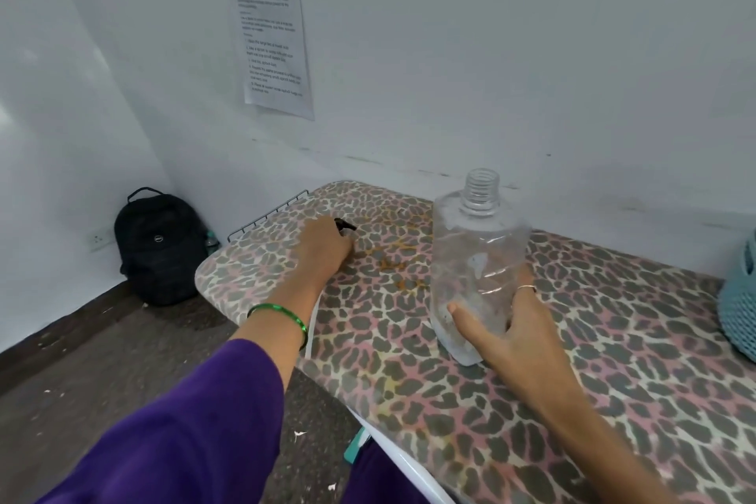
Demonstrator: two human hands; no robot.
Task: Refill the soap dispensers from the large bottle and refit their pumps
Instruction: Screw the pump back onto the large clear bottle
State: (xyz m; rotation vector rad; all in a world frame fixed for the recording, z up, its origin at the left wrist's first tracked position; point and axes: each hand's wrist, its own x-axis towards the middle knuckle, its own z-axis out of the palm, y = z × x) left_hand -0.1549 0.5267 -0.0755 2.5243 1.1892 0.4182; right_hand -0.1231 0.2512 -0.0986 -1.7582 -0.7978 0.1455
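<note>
A clear plastic bottle [478, 270] stands upright on the leopard-print counter [593, 360] with its threaded neck uncapped. The right hand [507, 336] grips its lower half, thumb in front and fingers curled round the far side. The left hand [323, 250] lies further left on the counter, closed over a small black pump [345, 225] — only its tip shows past the fingers. A printed sheet [270, 33] hangs on the wall, a black backpack [159, 245] sits on the floor in the corner, and a blue mesh basket [740, 299] shows at the right edge.
</note>
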